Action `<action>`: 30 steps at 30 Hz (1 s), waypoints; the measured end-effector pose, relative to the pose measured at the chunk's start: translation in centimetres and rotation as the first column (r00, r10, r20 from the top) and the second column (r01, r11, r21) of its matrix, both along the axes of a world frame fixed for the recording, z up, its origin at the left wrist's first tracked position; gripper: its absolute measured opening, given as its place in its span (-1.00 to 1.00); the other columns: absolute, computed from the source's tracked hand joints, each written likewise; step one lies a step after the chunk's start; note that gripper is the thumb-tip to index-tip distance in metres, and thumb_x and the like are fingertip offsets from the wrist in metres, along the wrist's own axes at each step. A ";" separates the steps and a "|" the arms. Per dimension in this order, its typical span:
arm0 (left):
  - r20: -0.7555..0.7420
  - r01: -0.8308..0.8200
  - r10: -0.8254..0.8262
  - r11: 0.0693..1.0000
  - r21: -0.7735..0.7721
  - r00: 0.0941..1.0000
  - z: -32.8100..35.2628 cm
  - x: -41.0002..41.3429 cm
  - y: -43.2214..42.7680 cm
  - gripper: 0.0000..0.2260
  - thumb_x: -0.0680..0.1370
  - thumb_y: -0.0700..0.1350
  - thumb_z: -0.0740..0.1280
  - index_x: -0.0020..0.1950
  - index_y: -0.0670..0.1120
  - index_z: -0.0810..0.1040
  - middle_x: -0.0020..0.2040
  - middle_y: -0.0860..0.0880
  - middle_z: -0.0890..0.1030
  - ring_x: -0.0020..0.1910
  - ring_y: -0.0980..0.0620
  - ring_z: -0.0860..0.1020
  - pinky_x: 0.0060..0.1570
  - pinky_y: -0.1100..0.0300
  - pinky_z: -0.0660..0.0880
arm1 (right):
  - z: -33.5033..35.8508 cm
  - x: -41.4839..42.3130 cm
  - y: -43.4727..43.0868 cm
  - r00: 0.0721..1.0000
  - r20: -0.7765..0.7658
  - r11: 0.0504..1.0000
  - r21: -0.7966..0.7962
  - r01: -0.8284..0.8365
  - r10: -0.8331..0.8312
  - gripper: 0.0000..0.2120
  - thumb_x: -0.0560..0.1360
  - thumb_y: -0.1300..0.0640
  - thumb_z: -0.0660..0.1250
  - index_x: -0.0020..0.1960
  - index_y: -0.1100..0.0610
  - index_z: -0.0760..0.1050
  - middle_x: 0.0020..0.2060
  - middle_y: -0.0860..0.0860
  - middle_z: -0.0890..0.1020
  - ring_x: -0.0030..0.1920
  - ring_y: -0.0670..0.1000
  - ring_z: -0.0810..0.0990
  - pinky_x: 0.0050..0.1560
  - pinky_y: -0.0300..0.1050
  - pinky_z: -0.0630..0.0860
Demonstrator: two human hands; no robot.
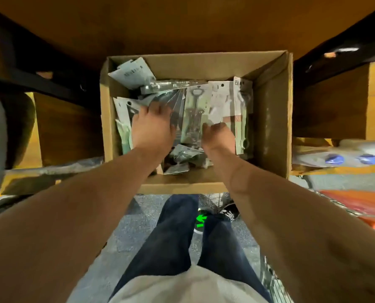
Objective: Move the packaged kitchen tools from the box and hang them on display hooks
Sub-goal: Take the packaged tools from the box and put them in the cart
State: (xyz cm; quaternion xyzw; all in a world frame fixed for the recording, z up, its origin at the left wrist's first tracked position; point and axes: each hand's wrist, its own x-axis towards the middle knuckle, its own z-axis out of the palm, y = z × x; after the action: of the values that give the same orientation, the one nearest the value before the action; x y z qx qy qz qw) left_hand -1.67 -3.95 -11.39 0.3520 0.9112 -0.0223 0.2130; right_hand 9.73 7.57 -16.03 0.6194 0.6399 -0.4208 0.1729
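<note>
Person stands over an open cardboard box [269, 119], both bare arms reaching down into it.

Packs [196, 110] are all inside the box. A fanned row of flat carded ones lies across the middle. One with a corkscrew showing sits between the two hands. More are crumpled at the near end [180, 158], and one is tilted up in the far left corner [134, 72].

Left hand [152, 127]: back of hand up, fingers bent down onto the left end of the fan. Blurred, so I cannot tell whether it is gripping or just pressing.

Right hand [218, 136]: fingers curled tight, thumb against the right edge of the corkscrew pack and knuckles over the pale ones beside it. It grips the packs there, but I can't tell how many.

The box sits at the shelf edge with wooden shelving [335, 101] on both sides and a brown board behind it.

Around it:
- blue-capped items [335, 159] on the right shelf, with something orange [357, 204] lower down
- speckled grey floor [138, 226] below
- dark jeans [173, 232] and a black shoe [229, 212]
</note>
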 end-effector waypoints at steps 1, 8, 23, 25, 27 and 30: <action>-0.012 0.061 -0.062 0.996 -0.066 0.998 -0.2 -0.7 -0.2 -0.69 0.62 0.03 0.29 0.32 -0.06 0.51 0.31 -0.15 0.50 0.31 -0.24 0.43 0.26 -0.12 0.45 | -0.5 -0.7 -0.1 1.000 0.030 1.000 0.027 -0.004 0.003 -0.56 0.63 -0.25 0.14 0.07 0.11 0.52 -0.06 0.06 0.65 -0.07 0.11 0.57 -0.01 -0.09 0.49; 0.050 0.380 -0.379 0.896 -0.229 0.924 0.2 -3.5 -0.8 -0.49 0.57 0.17 0.38 0.44 -0.02 0.41 0.40 -0.13 0.44 0.42 -0.23 0.37 0.39 -0.13 0.36 | -1.6 -3.7 0.0 0.996 0.083 0.996 -0.081 0.027 -0.020 -0.38 0.43 -0.43 0.39 0.21 -0.02 0.32 0.02 0.00 0.60 0.01 0.11 0.57 0.12 0.08 0.56; 0.268 0.243 -0.258 0.966 0.090 0.928 1.7 -3.5 0.9 -0.86 0.68 0.05 0.31 0.12 0.02 0.58 -0.04 0.03 0.61 -0.02 -0.02 0.58 0.07 0.00 0.56 | 2.0 0.0 1.0 0.985 -0.065 0.987 0.000 0.160 -0.160 -0.46 0.66 -0.11 0.18 0.58 -0.01 0.15 0.16 0.04 0.59 -0.10 0.08 0.60 -0.17 -0.14 0.44; 0.444 -0.045 -0.045 0.981 0.190 0.895 1.6 -3.3 1.6 -0.84 0.64 0.10 0.38 0.03 0.04 0.62 -0.06 0.07 0.65 -0.13 0.08 0.60 -0.11 0.14 0.57 | 2.1 0.8 1.0 0.979 -0.096 0.983 -0.020 0.180 -0.181 -0.32 0.60 -0.24 0.29 0.61 -0.06 0.14 0.34 0.04 0.56 0.15 0.15 0.62 0.05 -0.04 0.52; 0.547 -0.297 0.125 0.925 0.238 0.828 0.8 -2.9 2.4 -0.84 0.59 0.11 0.44 -0.01 0.04 0.66 -0.08 0.11 0.67 -0.12 0.15 0.61 -0.18 0.30 0.53 | 2.3 1.5 1.1 0.973 -0.095 0.977 -0.068 0.204 -0.209 -0.13 0.48 -0.34 0.43 0.61 -0.06 0.12 0.42 0.03 0.50 0.29 0.15 0.58 0.14 -0.01 0.49; 0.593 -0.544 0.297 0.787 0.291 0.748 -0.8 -1.7 4.3 -0.79 0.52 0.08 0.53 0.06 0.02 0.65 0.01 0.13 0.65 0.00 0.16 0.62 0.08 0.33 0.56 | 1.7 2.7 1.5 0.969 -0.088 0.973 -0.045 0.225 -0.229 -0.14 0.51 -0.24 0.46 0.63 -0.03 0.10 0.46 0.04 0.48 0.33 0.14 0.56 0.23 0.00 0.52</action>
State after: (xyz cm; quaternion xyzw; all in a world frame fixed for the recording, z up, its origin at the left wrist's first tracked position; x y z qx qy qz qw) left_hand -3.37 0.39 -12.24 0.1626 0.8555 0.3327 0.3620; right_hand 12.44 9.11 -14.33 0.6652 0.5648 -0.4771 0.1043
